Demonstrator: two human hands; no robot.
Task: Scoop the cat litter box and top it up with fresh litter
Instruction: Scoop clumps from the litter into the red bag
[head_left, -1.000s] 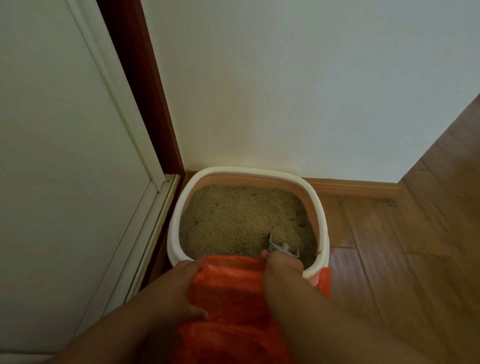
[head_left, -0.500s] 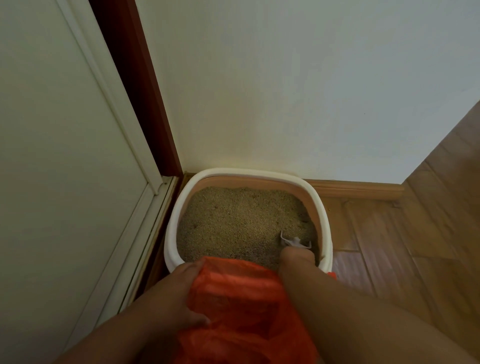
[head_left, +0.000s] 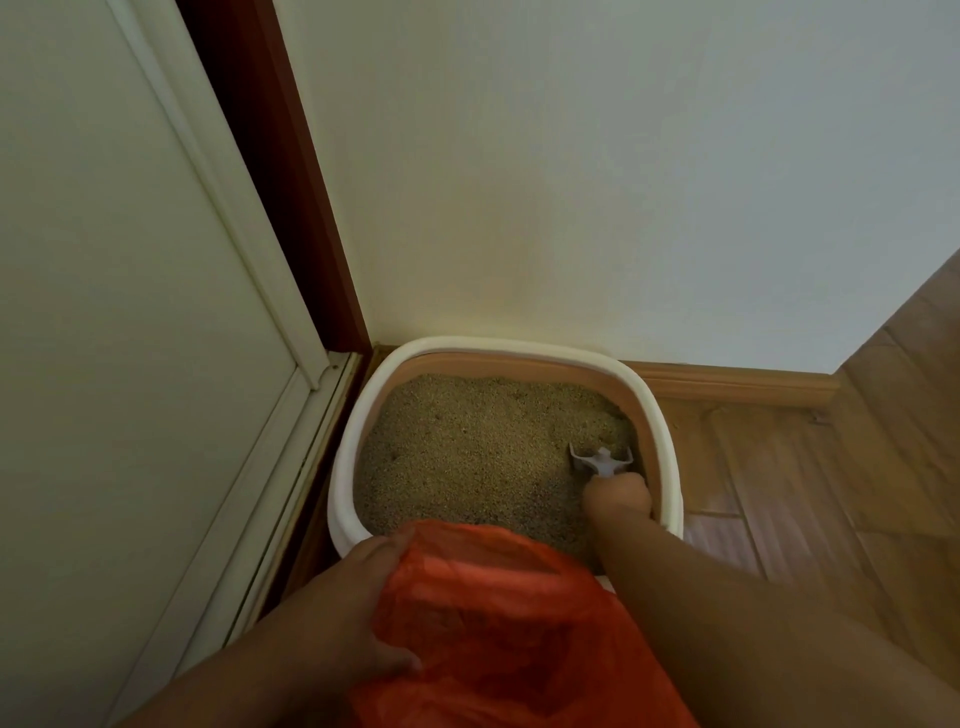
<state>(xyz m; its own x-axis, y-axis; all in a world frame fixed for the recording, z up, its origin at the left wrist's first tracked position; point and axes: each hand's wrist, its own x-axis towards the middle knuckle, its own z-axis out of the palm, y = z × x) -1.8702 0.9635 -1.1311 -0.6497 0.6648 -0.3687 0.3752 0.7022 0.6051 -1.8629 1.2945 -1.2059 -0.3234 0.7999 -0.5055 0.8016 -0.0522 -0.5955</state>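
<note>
Gripping the grey plastic scoop (head_left: 602, 461), the right hand (head_left: 618, 496) is digging into grainy tan litter (head_left: 467, 452) at the rounded white-rimmed box's (head_left: 348, 452) right wall, while the left hand (head_left: 353, 618) is clutching the crinkly orange bag (head_left: 519, 634) at the near rim

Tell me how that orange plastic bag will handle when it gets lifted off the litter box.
The orange bag looks thin and crumpled, so it will probably flop and sag without support. It seems light, likely to shift easily. The left hand grips its edge; film that glossy may slip once scooped litter weighs it down.
</note>
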